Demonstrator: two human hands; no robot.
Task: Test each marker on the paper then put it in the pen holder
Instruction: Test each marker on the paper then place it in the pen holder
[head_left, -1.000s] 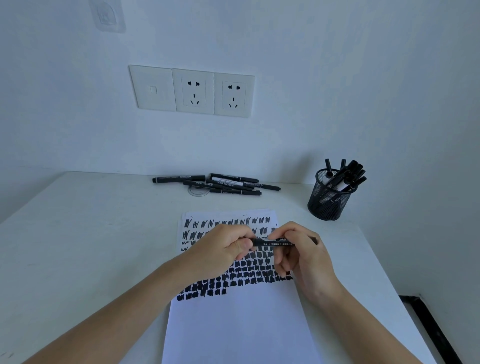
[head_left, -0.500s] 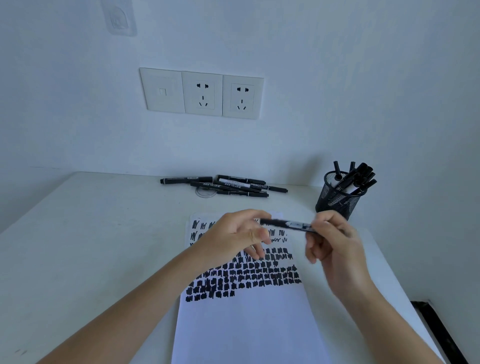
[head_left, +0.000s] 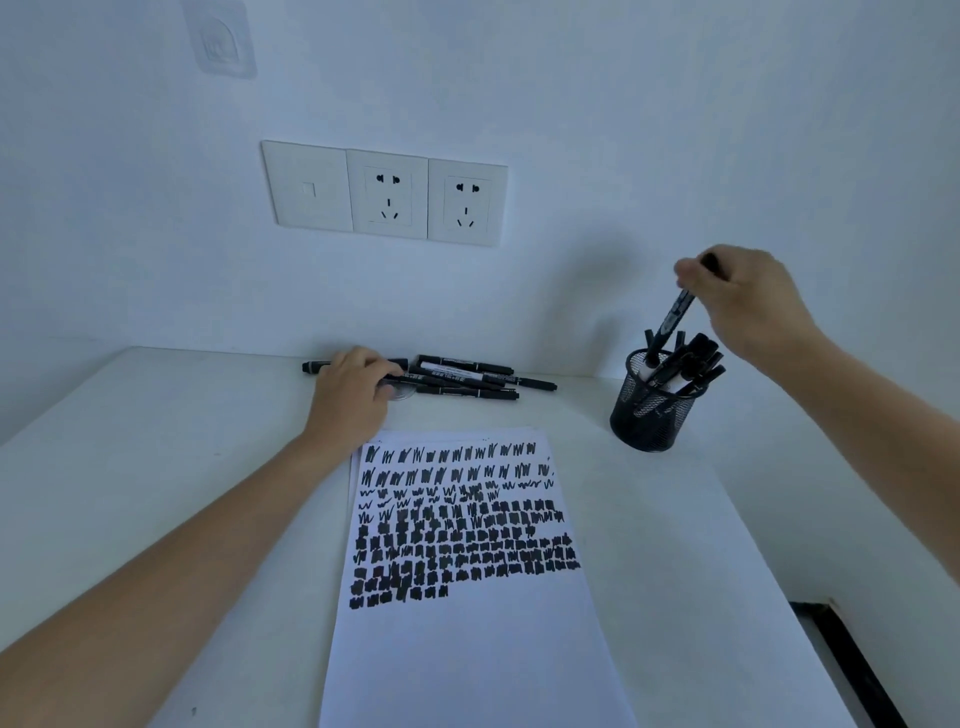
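Note:
My right hand pinches a black marker by its upper end and holds it nearly upright, its lower tip inside the rim of the black mesh pen holder. Several other black markers stand in that holder. My left hand lies over the left end of a pile of black markers by the wall, fingers curled on one of them. A white sheet of paper covered with rows of black scribbles lies in the middle of the white table.
Three white wall plates with two sockets sit above the marker pile. A clear adhesive hook is stuck high on the wall. The table's right edge runs beside a dark strip on the floor.
My right hand carried the marker from above the paper up and right to the pen holder. My left hand let go of it and reached forward to the marker pile.

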